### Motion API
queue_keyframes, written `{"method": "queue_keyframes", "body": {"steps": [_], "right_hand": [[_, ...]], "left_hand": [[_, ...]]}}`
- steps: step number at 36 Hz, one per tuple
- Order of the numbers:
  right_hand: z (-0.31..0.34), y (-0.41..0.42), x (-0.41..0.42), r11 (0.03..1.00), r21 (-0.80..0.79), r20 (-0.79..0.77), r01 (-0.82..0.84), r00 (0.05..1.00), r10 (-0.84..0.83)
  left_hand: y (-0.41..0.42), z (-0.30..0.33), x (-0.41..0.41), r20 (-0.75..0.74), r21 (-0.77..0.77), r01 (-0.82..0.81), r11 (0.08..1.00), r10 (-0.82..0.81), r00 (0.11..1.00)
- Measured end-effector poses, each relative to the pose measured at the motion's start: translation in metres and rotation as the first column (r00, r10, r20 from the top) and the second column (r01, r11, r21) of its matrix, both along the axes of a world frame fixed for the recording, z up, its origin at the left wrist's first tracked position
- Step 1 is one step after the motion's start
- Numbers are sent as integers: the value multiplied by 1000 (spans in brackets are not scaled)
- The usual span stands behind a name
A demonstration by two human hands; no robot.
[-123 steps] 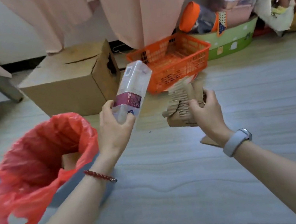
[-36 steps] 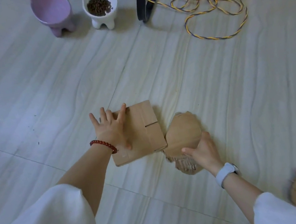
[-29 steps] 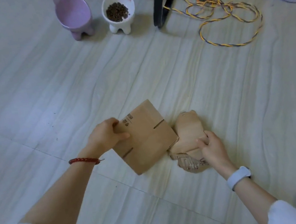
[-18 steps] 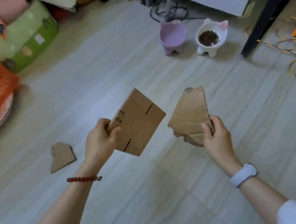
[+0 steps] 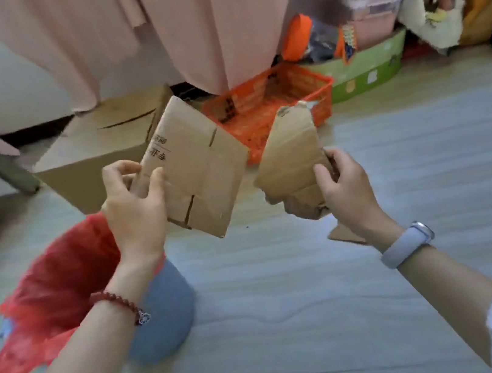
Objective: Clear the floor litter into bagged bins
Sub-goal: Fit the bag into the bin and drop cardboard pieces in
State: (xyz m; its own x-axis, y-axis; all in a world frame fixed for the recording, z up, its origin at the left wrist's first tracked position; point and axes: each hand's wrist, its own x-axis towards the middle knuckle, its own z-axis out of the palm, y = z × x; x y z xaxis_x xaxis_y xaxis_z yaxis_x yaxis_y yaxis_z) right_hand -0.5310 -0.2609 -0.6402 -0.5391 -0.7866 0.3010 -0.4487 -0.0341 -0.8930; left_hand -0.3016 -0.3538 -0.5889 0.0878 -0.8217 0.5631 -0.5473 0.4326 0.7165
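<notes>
Cardboard pieces are in both hands, above the floor. The left hand (image 5: 133,209) pinches the flat cardboard sheet (image 5: 196,169) at its left edge, thumb in front, fingers behind; its long axis tilts from the near right up to the far left. The right hand (image 5: 346,190) clamps the torn cardboard piece (image 5: 289,155), which points up and a little right. The bin (image 5: 161,314) with a red bag (image 5: 58,284) stands near left, below the left wrist. The floor (image 5: 392,148) is pale grey with wood grain. A cardboard box (image 5: 95,151), an orange basket (image 5: 270,99) and pink curtains (image 5: 198,24) are far behind. The sheet is brown, with dark print and cut slots.
</notes>
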Motion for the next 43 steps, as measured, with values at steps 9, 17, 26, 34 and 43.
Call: {"method": "queue_keyframes", "body": {"steps": [9, 17, 26, 34, 43], "right_hand": [[77, -93, 171, 954, -165, -85, -252, 967, 241], [71, -134, 265, 938, 71, -285, -340, 894, 346], [46, -167, 307, 858, 415, -331, -302, 829, 452], [-21, -195, 327, 571, 793, -294, -212, 687, 665], [4, -183, 272, 808, 476, -338, -347, 776, 533]], "left_hand": [[-31, 29, 182, 152, -129, -328, 936, 345, 926], [-47, -31, 235, 529, -15, -213, 977, 188, 827], [-88, -78, 249, 742, 463, -271, 844, -201, 640], [-98, -87, 277, 695, 405, -182, 896, -173, 698], [-110, -68, 230, 528, 320, -9, 947, -170, 832]]}}
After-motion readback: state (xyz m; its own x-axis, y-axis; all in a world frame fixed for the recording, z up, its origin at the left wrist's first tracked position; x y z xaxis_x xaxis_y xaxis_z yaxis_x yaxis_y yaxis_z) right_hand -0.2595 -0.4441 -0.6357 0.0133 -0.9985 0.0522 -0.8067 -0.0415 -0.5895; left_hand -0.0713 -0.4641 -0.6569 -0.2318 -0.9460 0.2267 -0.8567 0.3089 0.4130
